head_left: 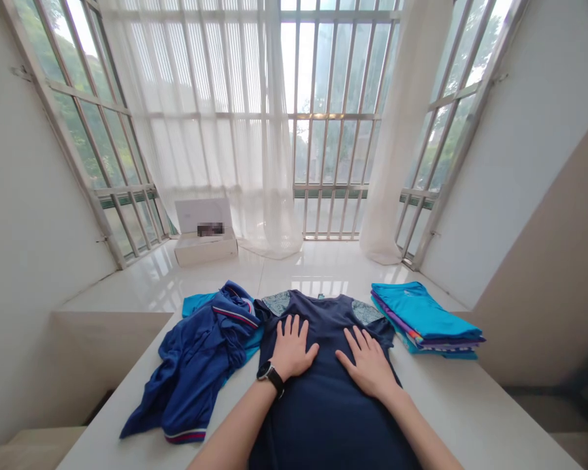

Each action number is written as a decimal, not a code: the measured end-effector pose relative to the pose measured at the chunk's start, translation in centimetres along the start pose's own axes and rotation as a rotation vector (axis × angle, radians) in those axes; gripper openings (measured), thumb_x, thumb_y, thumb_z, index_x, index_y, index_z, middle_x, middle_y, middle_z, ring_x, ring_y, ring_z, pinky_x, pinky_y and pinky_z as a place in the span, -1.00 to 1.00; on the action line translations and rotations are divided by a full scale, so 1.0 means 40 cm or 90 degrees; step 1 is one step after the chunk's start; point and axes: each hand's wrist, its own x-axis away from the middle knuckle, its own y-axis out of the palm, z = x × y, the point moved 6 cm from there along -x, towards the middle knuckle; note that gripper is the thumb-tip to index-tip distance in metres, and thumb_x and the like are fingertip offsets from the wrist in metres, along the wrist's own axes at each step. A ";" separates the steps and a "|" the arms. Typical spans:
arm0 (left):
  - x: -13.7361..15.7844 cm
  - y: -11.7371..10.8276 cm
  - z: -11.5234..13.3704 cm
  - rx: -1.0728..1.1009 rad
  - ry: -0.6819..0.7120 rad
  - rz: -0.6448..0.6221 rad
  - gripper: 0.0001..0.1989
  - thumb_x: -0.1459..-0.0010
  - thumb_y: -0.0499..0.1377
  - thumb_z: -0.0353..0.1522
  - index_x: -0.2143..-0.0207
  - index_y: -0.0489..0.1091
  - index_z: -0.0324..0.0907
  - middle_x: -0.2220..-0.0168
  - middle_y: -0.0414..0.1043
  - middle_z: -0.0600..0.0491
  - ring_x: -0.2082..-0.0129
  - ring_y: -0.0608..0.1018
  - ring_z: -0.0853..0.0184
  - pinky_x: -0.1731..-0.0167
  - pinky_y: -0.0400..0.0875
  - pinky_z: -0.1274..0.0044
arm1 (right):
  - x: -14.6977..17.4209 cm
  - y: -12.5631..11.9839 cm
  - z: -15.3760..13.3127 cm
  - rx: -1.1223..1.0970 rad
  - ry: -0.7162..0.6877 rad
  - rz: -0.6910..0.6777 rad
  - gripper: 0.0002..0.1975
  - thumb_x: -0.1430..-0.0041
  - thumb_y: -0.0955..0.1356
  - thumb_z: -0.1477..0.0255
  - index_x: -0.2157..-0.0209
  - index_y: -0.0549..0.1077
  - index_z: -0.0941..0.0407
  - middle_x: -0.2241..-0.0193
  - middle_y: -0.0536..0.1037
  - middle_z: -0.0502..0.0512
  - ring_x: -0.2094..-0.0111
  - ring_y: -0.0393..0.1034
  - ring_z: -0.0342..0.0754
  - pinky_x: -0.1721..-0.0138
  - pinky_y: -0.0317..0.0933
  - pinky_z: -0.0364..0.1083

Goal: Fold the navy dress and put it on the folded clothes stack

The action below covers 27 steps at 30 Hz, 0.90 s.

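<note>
While spread flat, navy shirt (323, 405) under both open hands' grip.

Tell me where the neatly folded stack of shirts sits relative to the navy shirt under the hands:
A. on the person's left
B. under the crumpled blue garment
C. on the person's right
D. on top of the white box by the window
C: the folded stack, turquoise on top, lies on the table to the right of the navy shirt, on which the left hand and right hand rest flat.
</note>
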 end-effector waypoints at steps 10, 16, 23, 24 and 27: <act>-0.007 -0.025 0.006 -0.019 0.002 0.072 -0.36 -0.35 -0.14 -0.11 -0.33 0.11 -0.29 -0.36 0.05 -0.20 -0.37 0.02 0.00 -0.31 -0.14 0.14 | -0.011 -0.003 -0.012 -0.020 -0.005 -0.008 -0.22 -0.27 0.10 -0.05 -0.36 0.09 0.12 -0.39 0.03 0.21 -0.39 -0.18 0.19 -0.34 -0.25 0.16; 0.181 -0.067 0.028 0.008 0.027 0.020 -0.37 -0.29 0.00 -0.14 -0.33 0.13 -0.22 -0.40 -0.06 -0.18 -0.40 -0.06 -0.02 -0.31 -0.08 0.14 | 0.089 -0.043 -0.027 -0.041 -0.096 0.074 -0.35 -0.30 0.13 0.05 -0.28 0.26 0.11 -0.38 0.07 0.18 -0.40 -0.16 0.11 -0.34 -0.13 0.07; 0.456 -0.047 -0.051 0.051 -0.014 -0.034 -0.27 -0.06 0.10 -0.49 -0.32 0.17 -0.01 -0.41 -0.05 0.00 -0.37 0.08 0.01 -0.27 0.12 0.27 | 0.186 -0.009 0.000 -0.041 -0.061 -0.020 -0.24 -0.26 0.10 -0.09 -0.34 0.14 0.05 -0.38 0.06 0.15 -0.39 -0.14 0.15 -0.36 -0.18 0.14; 0.485 -0.027 -0.070 0.041 -0.009 -0.017 -0.25 -0.02 0.11 -0.52 -0.30 0.21 0.00 -0.39 0.00 0.00 -0.35 0.14 0.02 -0.25 0.17 0.31 | 0.189 -0.011 0.003 -0.042 -0.062 -0.026 -0.24 -0.26 0.10 -0.09 -0.34 0.14 0.05 -0.38 0.05 0.14 -0.39 -0.14 0.16 -0.36 -0.18 0.15; 0.560 0.027 -0.110 -0.020 0.009 0.071 -0.25 0.03 0.08 -0.61 -0.20 0.34 0.10 -0.31 0.21 0.06 -0.26 0.32 0.09 -0.16 0.29 0.39 | 0.172 -0.036 0.011 -0.049 -0.059 -0.023 -0.29 -0.22 0.20 -0.04 -0.27 0.28 0.07 -0.33 0.19 0.20 -0.34 0.02 0.20 -0.30 -0.02 0.15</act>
